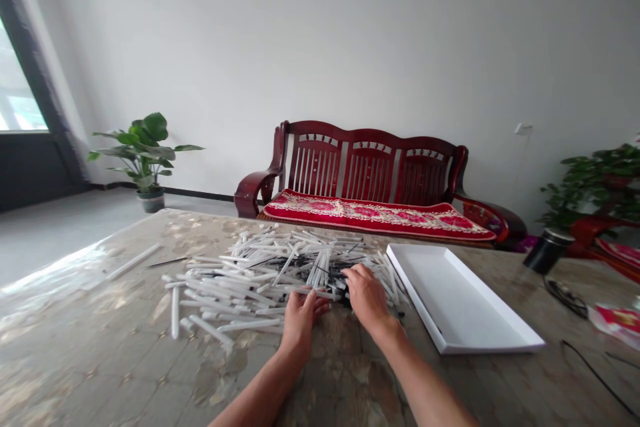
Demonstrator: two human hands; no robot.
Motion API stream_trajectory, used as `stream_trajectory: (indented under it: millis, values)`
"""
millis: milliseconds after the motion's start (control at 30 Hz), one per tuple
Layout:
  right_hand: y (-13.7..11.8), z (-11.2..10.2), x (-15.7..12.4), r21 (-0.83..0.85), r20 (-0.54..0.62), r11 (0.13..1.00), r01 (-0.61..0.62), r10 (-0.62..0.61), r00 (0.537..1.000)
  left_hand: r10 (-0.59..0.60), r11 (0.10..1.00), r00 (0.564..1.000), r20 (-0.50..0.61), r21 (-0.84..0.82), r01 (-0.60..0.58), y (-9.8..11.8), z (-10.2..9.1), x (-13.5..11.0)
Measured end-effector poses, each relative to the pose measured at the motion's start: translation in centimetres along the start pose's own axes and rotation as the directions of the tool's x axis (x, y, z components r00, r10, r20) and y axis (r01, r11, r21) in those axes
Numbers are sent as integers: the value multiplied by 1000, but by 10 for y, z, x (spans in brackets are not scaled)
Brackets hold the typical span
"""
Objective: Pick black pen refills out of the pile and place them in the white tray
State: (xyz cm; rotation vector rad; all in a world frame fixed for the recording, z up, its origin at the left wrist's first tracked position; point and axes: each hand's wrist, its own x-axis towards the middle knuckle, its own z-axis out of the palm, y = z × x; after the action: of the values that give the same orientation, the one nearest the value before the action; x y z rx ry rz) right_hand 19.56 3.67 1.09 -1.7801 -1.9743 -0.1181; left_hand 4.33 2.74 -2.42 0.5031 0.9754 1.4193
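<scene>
A wide heap of white pen-like tubes is spread over the table in front of me. At the front of the heap, my left hand is closed around a white pen-like tube, which lies nearly level across the thumb and fingers. My right hand is bent over thin black pieces among the tubes. Its fingertips are pressed together there, and what they pinch is too small to make out. More black pieces show in the middle of the heap.
Right of the heap lies a shallow white box tray. Beyond it stand a black cylinder, a coiled black cable and a red-and-white packet. One tube lies apart at left. Behind the table is a wooden bench.
</scene>
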Motion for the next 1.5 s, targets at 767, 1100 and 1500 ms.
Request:
stream_trajectory:
  millis: [767,1100,1500]
  values:
    - [14,-3,-46,134,-307,967,215,-166,937,-53,983,998,-45,-176,45,7,5,-5]
    - [9,1,-50,114,-321,971,209,-163,933,-70,985,997,33,-156,74,4,4,-9]
    - [6,-6,-53,48,-301,976,213,-189,935,-14,998,996,84,-60,19,4,2,-14]
